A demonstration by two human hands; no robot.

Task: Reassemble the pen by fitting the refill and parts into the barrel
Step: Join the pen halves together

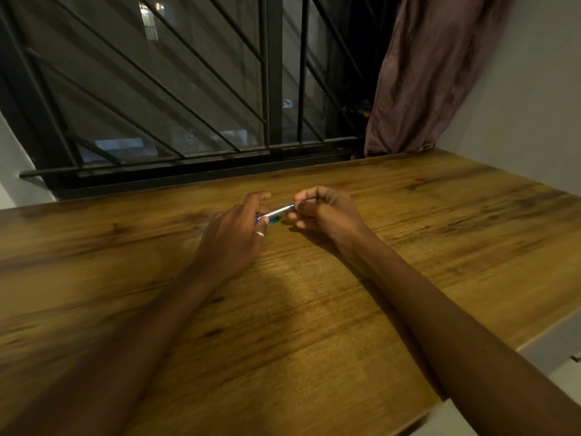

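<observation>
A slim pen [278,211] with a silver barrel and blue ends is held just above the wooden table [314,309], tilted up to the right. My left hand [234,239], with a ring on one finger, grips its lower left end. My right hand [323,212] pinches the upper right end with fingertips. A small teal piece [275,219] shows just under the pen beside my left fingers; I cannot tell whether it lies on the table or is held. The pen's tips are hidden by my fingers.
A barred window [188,89] runs along the table's far edge. A mauve curtain [424,73] hangs at the back right, next to a white wall [534,105]. The table's right edge [534,336] drops off near my right forearm.
</observation>
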